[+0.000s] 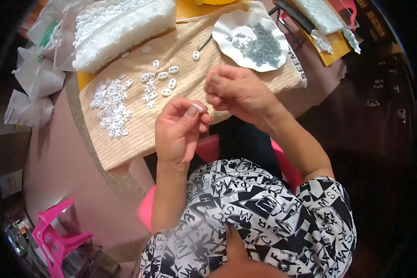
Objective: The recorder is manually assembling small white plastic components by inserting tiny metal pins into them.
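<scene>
My left hand pinches a small white plastic piece between thumb and fingers, just past the cloth's near edge. Close by on the right, my right hand is closed in a pinch; whatever sits between its fingertips is too small or hidden to make out. White two-hole plastic pieces lie heaped on the left of the cloth, and several larger oval ones are scattered beside them. A white wavy-rimmed plate at the far right holds many small grey metal screws or pins.
A striped beige cloth covers the work surface. At its back left stands a clear container full of white pieces. A thin dark rod lies beside the plate. Plastic bags sit at left, and a pink stool stands lower left.
</scene>
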